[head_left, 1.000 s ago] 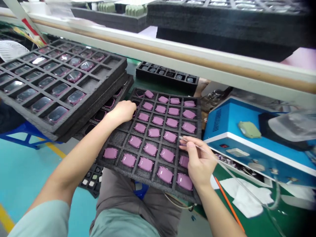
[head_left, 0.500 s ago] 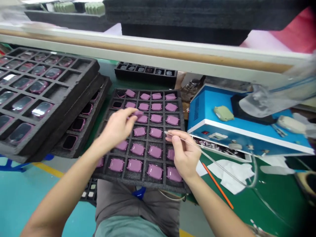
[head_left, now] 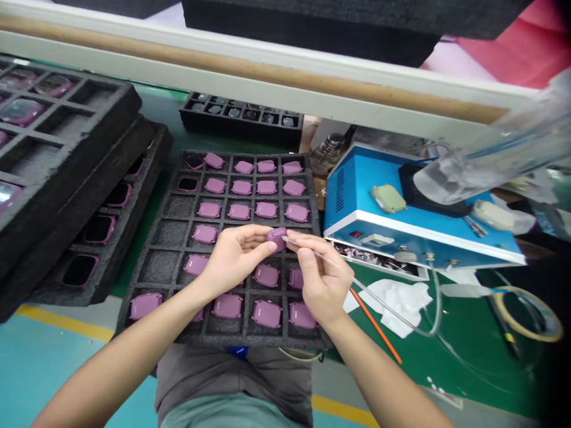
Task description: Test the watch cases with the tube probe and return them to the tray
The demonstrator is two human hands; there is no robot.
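Between the thumb and fingers of my left hand (head_left: 243, 252) is a purple watch case (head_left: 277, 238), raised above the foam tray and tilted. My right hand (head_left: 323, 270) pinches the end of a thin clear tube (head_left: 379, 306). Its pale tip is at the right edge of the watch case; whether they touch I cannot tell. Below both hands lies a black foam tray (head_left: 167, 238) with purple watch cases in most of its compartments. Several compartments on its left side hold nothing. Two cases at the upper left show dark screens.
Stacked foam trays (head_left: 111, 139) stand at the left. A blue machine (head_left: 414, 232) at the right carries a green watch case (head_left: 389, 198). The tube runs to its front. Near it lie white tissue (head_left: 395, 303), an orange stick (head_left: 377, 327) and a tape roll (head_left: 546, 315). A shelf edge (head_left: 267, 77) crosses above.
My left hand has moved right and slightly down with the watch case, bringing it to the tube tip in my right hand. The camera view has shifted.
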